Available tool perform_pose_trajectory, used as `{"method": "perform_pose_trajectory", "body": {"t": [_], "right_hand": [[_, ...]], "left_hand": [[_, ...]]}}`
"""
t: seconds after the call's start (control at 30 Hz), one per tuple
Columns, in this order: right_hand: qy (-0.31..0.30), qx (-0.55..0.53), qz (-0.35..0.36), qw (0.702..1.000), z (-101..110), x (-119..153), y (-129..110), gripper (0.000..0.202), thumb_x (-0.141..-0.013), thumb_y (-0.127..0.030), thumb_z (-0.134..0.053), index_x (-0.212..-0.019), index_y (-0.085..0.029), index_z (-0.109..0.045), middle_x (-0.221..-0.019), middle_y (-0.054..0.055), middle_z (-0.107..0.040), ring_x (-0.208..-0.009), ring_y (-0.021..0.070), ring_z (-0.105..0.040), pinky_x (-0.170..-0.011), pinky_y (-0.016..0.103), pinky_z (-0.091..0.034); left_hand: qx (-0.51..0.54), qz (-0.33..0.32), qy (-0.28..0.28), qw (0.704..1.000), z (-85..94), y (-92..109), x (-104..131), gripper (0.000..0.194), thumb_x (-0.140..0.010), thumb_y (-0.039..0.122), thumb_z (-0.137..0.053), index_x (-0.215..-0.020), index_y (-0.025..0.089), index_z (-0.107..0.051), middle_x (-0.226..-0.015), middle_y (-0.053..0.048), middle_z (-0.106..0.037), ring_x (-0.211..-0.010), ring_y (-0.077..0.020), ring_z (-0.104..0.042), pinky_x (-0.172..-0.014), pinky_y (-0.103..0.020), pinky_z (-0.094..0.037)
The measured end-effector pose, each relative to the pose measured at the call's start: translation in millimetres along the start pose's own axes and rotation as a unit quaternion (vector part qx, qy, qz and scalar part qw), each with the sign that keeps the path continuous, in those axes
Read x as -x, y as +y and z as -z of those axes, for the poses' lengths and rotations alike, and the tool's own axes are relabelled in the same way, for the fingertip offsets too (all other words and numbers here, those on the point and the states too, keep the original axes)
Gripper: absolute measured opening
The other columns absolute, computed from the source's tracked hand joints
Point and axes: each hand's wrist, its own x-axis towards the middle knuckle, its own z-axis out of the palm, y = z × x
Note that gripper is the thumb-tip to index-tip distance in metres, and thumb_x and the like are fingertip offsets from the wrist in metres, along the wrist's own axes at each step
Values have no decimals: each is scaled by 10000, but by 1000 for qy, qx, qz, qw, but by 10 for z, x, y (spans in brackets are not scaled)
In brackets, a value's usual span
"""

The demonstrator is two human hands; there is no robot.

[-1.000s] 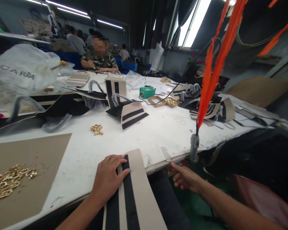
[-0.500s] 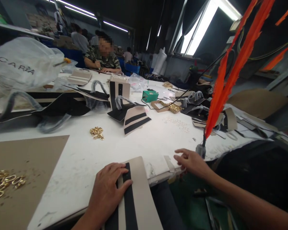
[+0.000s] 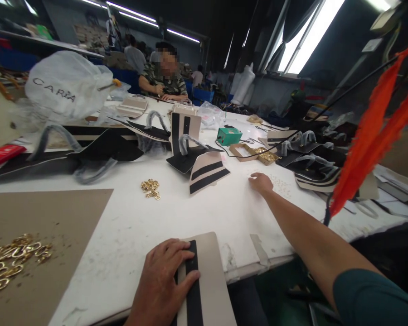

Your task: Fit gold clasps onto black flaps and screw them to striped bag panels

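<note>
At the front table edge lies a beige panel with black strips. My left hand rests on its left part, thumb and fingers around a black strip and slightly apart. Farther out, my right hand reaches down to the tabletop beside a scatter of tiny pale pieces. Its fingers are bent together at the tips; anything between them is too small to make out. A small pile of gold rings and clasps sits left of centre. Behind it stands a beige and black bag piece.
More gold hardware lies on a brown board at left. A green box with cables and cardboard trays stand beyond my right hand. Orange strips hang at right. A person sits across the table.
My right hand has moved forward from the front table edge to the tiny pieces, its fingers drawn closer together. My left hand stays on the panel. The view has shifted left.
</note>
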Motion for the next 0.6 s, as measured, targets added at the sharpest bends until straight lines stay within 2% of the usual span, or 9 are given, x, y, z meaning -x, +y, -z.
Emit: {"method": "perform_pose_trajectory", "body": {"t": [0.1, 0.27, 0.37, 0.6], "right_hand": [[2, 16, -8, 1000, -40, -124, 25, 284, -964, -371, -715, -1177, -185, -739, -1297, 107, -700, -1179, 267, -656, -1017, 473, -528], [5, 29, -7, 1000, -19, -154, 63, 266, -846, -272, -719, -1082, -203, -818, -1232, 123, -754, -1082, 286, -700, -837, 327, -522], [-5, 43, 17, 999, -18, -39, 72, 247, -830, -280, -708, -1027, -204, -836, -1166, 106, -780, -1024, 286, -710, -774, 313, -501], [-61, 57, 114, 990, -84, 459, 170, 253, -835, -411, -748, -995, -243, -847, -948, 50, -807, -835, 229, -713, -701, 302, -477]], "left_hand": [[5, 2, 3, 1000, 8, 18, -20, 300, -753, 314, -883, -1028, 336, -765, -1242, -2, -775, -1209, -365, -653, -999, -558, -513], [24, 17, 0, 1000, 60, 90, -36, 306, -746, 272, -888, -1021, 316, -763, -1223, -13, -778, -1206, -357, -648, -1008, -544, -504], [38, 33, -17, 999, 112, 161, -39, 323, -755, 254, -889, -1046, 277, -750, -1235, -32, -773, -1229, -343, -630, -1044, -531, -473], [72, 59, -45, 995, 132, 224, -23, 372, -755, 303, -915, -1075, 261, -732, -1262, -30, -763, -1266, -304, -600, -1087, -497, -403]]}}
